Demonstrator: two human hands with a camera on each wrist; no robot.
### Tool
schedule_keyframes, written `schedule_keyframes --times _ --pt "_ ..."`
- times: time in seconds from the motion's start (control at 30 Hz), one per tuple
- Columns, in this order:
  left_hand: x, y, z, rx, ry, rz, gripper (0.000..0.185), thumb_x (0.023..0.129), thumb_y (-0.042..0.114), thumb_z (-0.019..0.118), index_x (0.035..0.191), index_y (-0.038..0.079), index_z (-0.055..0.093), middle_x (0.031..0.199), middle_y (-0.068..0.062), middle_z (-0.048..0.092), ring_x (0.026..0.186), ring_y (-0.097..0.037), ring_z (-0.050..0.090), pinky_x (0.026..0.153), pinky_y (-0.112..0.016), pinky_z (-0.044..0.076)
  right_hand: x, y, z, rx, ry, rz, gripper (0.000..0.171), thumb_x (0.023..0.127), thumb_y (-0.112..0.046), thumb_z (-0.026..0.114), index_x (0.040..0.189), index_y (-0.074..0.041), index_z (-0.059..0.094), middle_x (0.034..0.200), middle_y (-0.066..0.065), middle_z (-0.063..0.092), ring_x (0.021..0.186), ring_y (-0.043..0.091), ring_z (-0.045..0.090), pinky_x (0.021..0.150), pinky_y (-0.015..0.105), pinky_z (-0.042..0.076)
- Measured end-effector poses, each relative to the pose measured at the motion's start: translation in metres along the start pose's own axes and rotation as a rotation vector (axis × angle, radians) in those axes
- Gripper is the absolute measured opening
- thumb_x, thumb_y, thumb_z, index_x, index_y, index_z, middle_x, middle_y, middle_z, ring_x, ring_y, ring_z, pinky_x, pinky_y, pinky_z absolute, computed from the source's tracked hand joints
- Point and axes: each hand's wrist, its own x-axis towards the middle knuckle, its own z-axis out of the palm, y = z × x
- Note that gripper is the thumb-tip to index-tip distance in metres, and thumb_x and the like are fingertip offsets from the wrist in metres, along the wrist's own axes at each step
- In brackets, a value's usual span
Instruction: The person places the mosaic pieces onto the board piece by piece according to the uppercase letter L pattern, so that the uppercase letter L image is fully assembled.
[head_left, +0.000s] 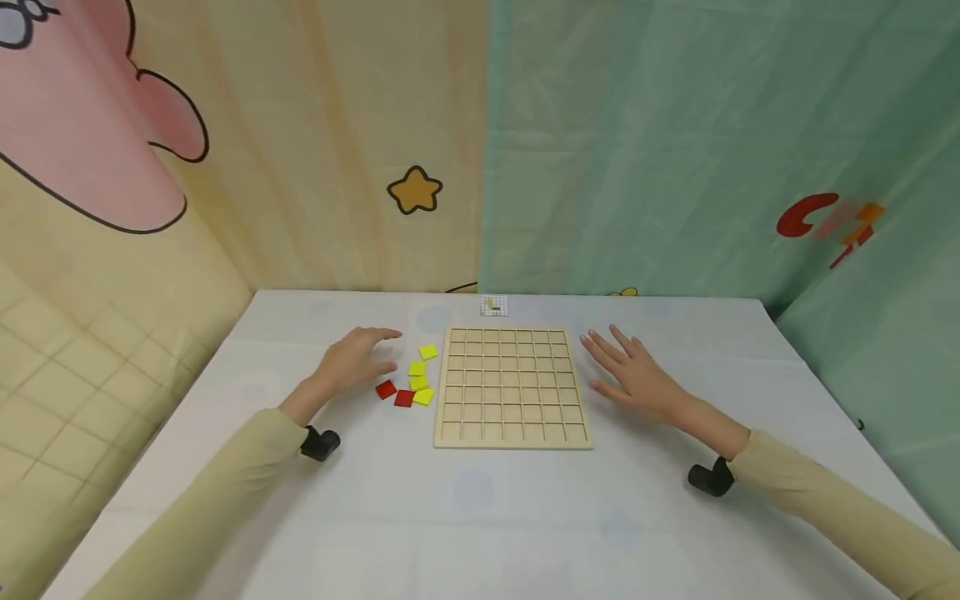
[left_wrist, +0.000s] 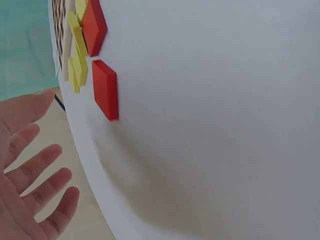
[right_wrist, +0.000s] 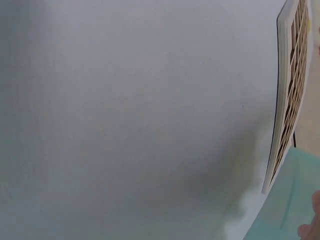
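Beside the board (head_left: pixel 513 387), yellow tiles (head_left: pixel 418 382) trail front-to-back.

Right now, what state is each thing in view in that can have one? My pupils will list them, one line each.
Left hand: raised, fingers relaxed, holding nothing
Right hand: fingers spread, holding nothing
Pale wooden grid board: flat, tiles all outside it
Four yellow square tiles: loose, left of the board
Two red square tiles: loose
Small white printed grid card: printed side up

A red C-like shape (head_left: pixel 792 218) stands on the green curtain (head_left: pixel 675 150); the orange marks (head_left: pixel 868 214) beside it and the tiny ones on the card (head_left: pixel 494 305) cannot be read.
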Motion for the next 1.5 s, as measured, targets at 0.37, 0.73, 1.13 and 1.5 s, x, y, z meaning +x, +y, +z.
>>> schedule_keyframes --times 0.37,0.73,1.13,1.5 --pt "0.030 0.027 0.011 -0.192 -0.024 -0.127 0.047 0.088 0.025 0.069 0.130 0.007 0.058 0.128 -0.016 0.061 0.118 -0.033 0.051 0.096 -0.048 0.042 0.001 -0.020 0.007 0.000 -0.136 -0.089 0.075 0.095 -0.047 0.052 0.154 -0.015 0.020 0.161 0.016 0.014 0.150 0.033 -0.006 0.108 0.071 0.013" --pt "0.047 0.021 0.028 -0.316 -0.082 -0.196 0.045 0.084 0.023 0.073 0.123 0.004 0.063 0.122 -0.016 0.062 0.112 -0.030 0.053 0.097 -0.041 0.044 0.001 -0.023 0.018 0.053 -0.299 -0.126 0.076 0.096 -0.053 0.046 0.155 -0.019 0.013 0.163 0.010 0.008 0.149 0.037 0.000 0.112 0.066 0.005" --pt "0.053 0.022 0.030 -0.302 -0.090 -0.212 0.037 0.082 0.026 0.075 0.114 0.009 0.071 0.109 -0.011 0.066 0.099 -0.023 0.055 0.082 -0.031 0.041 0.004 -0.020 0.009 0.081 -0.439 -0.151 0.076 0.098 -0.053 0.043 0.156 -0.018 0.008 0.163 0.008 0.002 0.149 0.036 -0.004 0.114 0.063 0.001" --pt "0.054 0.020 0.029 -0.328 -0.090 -0.209 0.037 0.083 0.020 0.071 0.118 0.006 0.069 0.112 -0.013 0.067 0.100 -0.026 0.057 0.089 -0.036 0.044 0.006 -0.019 0.009 0.054 -0.487 -0.168 0.078 0.098 -0.055 0.041 0.156 -0.018 0.004 0.163 0.008 -0.003 0.149 0.034 -0.006 0.114 0.062 0.001"
